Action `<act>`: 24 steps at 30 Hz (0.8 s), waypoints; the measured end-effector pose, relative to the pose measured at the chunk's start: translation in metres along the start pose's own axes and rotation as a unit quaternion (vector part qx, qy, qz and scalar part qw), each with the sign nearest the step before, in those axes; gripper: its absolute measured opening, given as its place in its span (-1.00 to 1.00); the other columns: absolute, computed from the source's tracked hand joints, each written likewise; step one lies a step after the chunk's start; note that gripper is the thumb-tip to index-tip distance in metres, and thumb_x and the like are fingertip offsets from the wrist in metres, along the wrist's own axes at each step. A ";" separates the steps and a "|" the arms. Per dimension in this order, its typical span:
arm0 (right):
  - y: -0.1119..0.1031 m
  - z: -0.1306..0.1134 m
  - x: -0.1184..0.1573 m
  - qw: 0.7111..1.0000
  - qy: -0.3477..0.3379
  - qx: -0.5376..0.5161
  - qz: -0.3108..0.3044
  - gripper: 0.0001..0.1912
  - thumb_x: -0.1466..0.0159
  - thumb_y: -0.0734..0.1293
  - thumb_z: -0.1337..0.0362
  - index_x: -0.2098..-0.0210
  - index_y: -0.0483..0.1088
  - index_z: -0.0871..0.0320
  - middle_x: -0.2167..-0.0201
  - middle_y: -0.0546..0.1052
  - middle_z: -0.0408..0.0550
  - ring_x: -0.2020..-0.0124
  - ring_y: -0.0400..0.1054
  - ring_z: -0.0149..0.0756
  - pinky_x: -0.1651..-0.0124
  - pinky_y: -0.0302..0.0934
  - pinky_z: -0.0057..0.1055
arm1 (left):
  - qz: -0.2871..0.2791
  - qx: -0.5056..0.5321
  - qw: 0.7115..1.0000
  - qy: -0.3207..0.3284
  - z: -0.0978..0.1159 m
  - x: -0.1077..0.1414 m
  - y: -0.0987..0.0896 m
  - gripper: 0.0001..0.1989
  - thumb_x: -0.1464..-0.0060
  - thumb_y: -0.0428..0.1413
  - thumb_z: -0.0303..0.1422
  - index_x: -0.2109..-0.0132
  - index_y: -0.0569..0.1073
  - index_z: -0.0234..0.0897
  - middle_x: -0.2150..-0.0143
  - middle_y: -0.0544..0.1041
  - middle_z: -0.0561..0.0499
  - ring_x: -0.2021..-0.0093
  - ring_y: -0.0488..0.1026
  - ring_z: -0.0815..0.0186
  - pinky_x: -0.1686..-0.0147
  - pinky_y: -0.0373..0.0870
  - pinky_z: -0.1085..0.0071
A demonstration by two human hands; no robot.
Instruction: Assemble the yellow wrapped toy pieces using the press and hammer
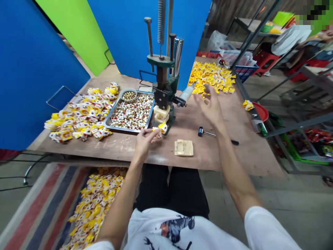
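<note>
My left hand [147, 140] pinches a small yellow-and-white packet [162, 127] right at the base of a green hand-operated bench press [163, 71]. My right hand [210, 106] is raised above the plywood table [241, 152], fingers spread, holding nothing. Below it lies a small black-headed hammer [205, 132]. A steel tray [109, 122] holds many small white-and-red pieces, with a round bowl of brass eyelets [129, 95] on its corner. Yellow-and-white packets lie heaped at the left [80, 118] and far right [210, 78] of the table. A beige block [184, 147] sits near the table's front edge.
More yellow packets lie heaped on a striped mat [96, 205] on the floor below the table. A red plate [261, 111] sits at the right edge. Metal shelving [307, 80] stands to the right, with a seated person [291, 45] beyond it. Blue and green panels [130, 34] rise behind.
</note>
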State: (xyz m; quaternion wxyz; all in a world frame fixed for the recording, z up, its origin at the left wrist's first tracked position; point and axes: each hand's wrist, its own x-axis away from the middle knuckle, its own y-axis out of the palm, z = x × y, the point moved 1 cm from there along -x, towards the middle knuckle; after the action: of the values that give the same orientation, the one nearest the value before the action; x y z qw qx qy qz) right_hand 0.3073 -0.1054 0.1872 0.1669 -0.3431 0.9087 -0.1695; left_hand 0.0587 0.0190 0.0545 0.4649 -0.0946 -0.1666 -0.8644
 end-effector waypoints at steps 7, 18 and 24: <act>0.030 0.054 0.163 0.981 -0.077 0.005 -0.178 -0.57 -0.43 0.52 0.00 -0.24 0.53 -0.10 -0.16 0.59 0.06 -0.22 0.50 0.05 -0.33 0.43 0.06 | -0.261 -0.028 0.954 -0.142 -0.006 0.048 0.026 -0.41 -0.12 0.40 0.19 0.23 0.38 -0.19 0.45 0.65 -0.03 0.55 0.61 0.24 0.54 0.54 0.38; 0.024 0.123 0.175 0.990 -0.046 0.068 -0.118 -0.55 -0.43 0.50 -0.10 -0.21 0.63 -0.08 -0.14 0.48 0.07 -0.26 0.42 0.03 -0.43 0.33 0.03 | -0.263 -0.183 0.946 -0.050 -0.043 0.035 0.051 -0.47 -0.23 0.27 0.18 0.25 0.32 -0.15 0.63 0.51 0.10 0.73 0.36 0.33 0.68 0.19 0.49; -0.009 0.120 0.170 0.995 -0.008 0.077 -0.064 -0.50 -0.48 0.43 -0.09 -0.33 0.53 -0.08 -0.22 0.54 0.08 -0.20 0.49 0.00 -0.32 0.43 -0.01 | 0.044 -0.367 0.907 0.202 0.023 -0.063 -0.022 -0.71 -0.40 0.17 -0.12 0.20 0.55 -0.24 0.37 0.63 -0.03 0.37 0.55 0.26 0.27 0.45 0.37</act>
State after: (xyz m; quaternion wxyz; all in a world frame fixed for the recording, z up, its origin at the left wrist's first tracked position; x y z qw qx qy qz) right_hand 0.2419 -0.2505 0.0527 0.1888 -0.3874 0.8679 -0.2469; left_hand 0.0749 0.0872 0.0510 0.4586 -0.0891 0.2645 -0.8437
